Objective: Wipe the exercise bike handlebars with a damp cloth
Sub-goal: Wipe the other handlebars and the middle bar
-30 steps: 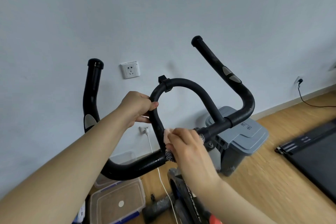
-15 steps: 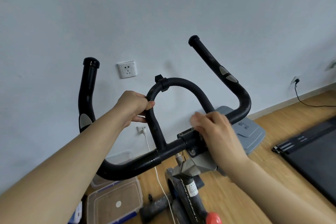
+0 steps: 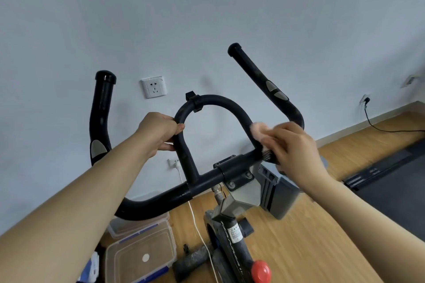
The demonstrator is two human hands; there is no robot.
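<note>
The handlebars [image 3: 207, 181] lie between the hands. The left hand [image 3: 158, 132] is wrapped round the left leg of the centre loop [image 3: 218, 101]. The right hand [image 3: 296, 147], blurred, clamps a bunched pink cloth [image 3: 258, 132] against the loop's right leg, just above the cross bar.

Risks, as I judge them:
- The wad is small and could slip from the fingers mid-stroke.
- It could catch on the ridged metal piece [image 3: 266, 155] under the right hand, or on the clip [image 3: 192, 99] atop the loop.
- Damp could creep into the grey pads [image 3: 276, 92] on the horn beyond the right hand.
- If the left hand lets go, the bars lose their brace.

Count:
- one cloth
- one loop
- two horns
- two hands
- two clear boxes [image 3: 140, 255] below the left arm
- one red knob [image 3: 261, 272]
- one grey bin [image 3: 280, 193] under the right hand
- three wall sockets sure, the nearest [image 3: 153, 88] above the left hand
</note>
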